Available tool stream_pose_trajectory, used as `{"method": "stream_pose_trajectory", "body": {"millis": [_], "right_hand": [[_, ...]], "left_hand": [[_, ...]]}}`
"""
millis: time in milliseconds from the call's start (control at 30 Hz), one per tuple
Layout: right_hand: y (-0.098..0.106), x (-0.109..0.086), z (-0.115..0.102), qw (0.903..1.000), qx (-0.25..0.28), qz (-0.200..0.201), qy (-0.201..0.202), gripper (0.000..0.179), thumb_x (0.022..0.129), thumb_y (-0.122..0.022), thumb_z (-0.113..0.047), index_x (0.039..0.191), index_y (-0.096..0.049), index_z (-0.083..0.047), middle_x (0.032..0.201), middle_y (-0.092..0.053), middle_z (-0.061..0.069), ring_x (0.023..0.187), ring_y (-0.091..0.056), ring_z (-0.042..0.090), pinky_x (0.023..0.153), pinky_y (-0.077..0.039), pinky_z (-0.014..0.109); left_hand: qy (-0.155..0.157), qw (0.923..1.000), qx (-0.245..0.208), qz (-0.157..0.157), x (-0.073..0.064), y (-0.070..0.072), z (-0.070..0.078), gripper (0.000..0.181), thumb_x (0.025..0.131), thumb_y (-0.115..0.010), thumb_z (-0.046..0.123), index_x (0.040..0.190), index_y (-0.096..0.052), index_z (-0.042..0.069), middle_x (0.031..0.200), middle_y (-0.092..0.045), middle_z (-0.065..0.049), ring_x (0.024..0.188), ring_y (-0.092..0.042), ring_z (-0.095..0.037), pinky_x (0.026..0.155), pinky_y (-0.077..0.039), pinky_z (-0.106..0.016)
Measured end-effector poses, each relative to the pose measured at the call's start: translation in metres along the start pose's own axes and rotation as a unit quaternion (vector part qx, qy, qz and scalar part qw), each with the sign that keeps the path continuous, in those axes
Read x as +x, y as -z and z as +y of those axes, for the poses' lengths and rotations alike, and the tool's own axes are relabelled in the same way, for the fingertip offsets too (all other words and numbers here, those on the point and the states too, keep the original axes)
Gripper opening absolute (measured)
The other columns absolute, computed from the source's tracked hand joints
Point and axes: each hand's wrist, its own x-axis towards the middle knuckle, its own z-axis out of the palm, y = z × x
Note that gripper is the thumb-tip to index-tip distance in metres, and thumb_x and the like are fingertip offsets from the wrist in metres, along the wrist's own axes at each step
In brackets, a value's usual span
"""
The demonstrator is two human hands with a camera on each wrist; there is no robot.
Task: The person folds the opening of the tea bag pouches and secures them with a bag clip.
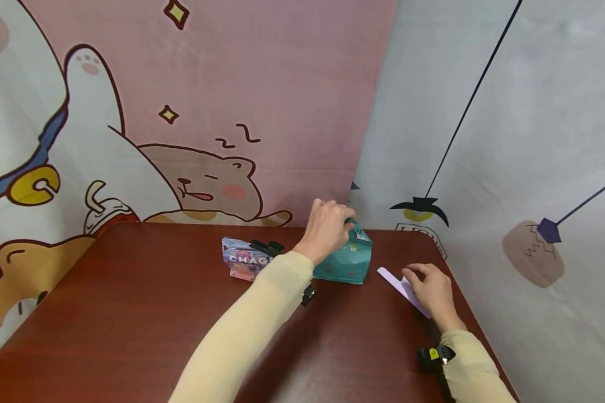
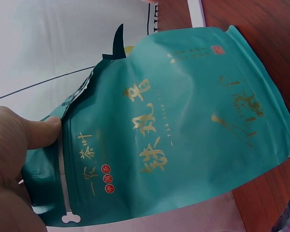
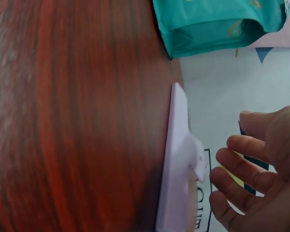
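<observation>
A green tea pouch (image 1: pixel 344 263) with gold lettering stands upright near the table's back edge. My left hand (image 1: pixel 327 228) grips its top edge. In the left wrist view the thumb (image 2: pixel 44 133) presses the front of the pouch (image 2: pixel 183 116), beside a white strip; the other fingers are mostly hidden behind it. A long, thin lavender bar (image 1: pixel 396 284) with a small raised tab lies right of the pouch. My right hand (image 1: pixel 432 290) hovers just over the bar, its fingers loosely bent. The right wrist view shows a gap between those fingers and the lavender bar (image 3: pixel 174 159).
A small pink and blue pouch (image 1: pixel 239 258) stands left of the green one, partly covered by my left forearm. The brown table (image 1: pixel 131 313) ends at a printed cloth (image 1: pixel 292 84) behind and on the right. Black devices (image 1: pixel 436 355) are strapped to both wrists.
</observation>
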Motion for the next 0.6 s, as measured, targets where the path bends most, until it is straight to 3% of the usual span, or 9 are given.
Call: {"method": "stream_pose_trajectory", "body": {"millis": [233, 467, 600], "right_hand": [[-0.002, 0.000, 0.011, 0.9992, -0.022, -0.026, -0.021, 0.030, 0.099, -0.069, -0.019, 0.117, -0.072, 0.005, 0.121, -0.064, 0.031, 0.112, -0.060, 0.050, 0.094, -0.047, 0.062], [-0.002, 0.002, 0.013, 0.9942, -0.028, -0.076, -0.070, 0.037, 0.101, -0.067, -0.025, 0.120, -0.069, 0.007, 0.131, -0.056, 0.034, 0.121, -0.052, 0.054, 0.102, -0.042, 0.066], [-0.002, 0.002, 0.015, 0.9934, -0.031, -0.080, -0.076, 0.037, 0.101, -0.067, -0.026, 0.118, -0.069, 0.007, 0.129, -0.057, 0.034, 0.119, -0.052, 0.053, 0.102, -0.043, 0.065]], "left_hand": [[0.000, 1.0000, -0.006, -0.004, 0.001, 0.001, 0.001, 0.012, 0.098, -0.074, 0.024, 0.106, -0.082, 0.024, 0.099, -0.077, 0.010, 0.078, -0.057, -0.012, 0.080, -0.035, -0.032], [0.001, 1.0000, -0.005, -0.002, 0.001, 0.001, 0.001, 0.011, 0.097, -0.074, 0.024, 0.105, -0.082, 0.024, 0.097, -0.077, 0.010, 0.078, -0.058, -0.012, 0.080, -0.036, -0.032], [0.001, 1.0000, -0.004, 0.000, 0.001, 0.000, 0.000, 0.011, 0.097, -0.074, 0.024, 0.104, -0.082, 0.024, 0.096, -0.077, 0.010, 0.076, -0.057, -0.012, 0.079, -0.035, -0.032]]}}
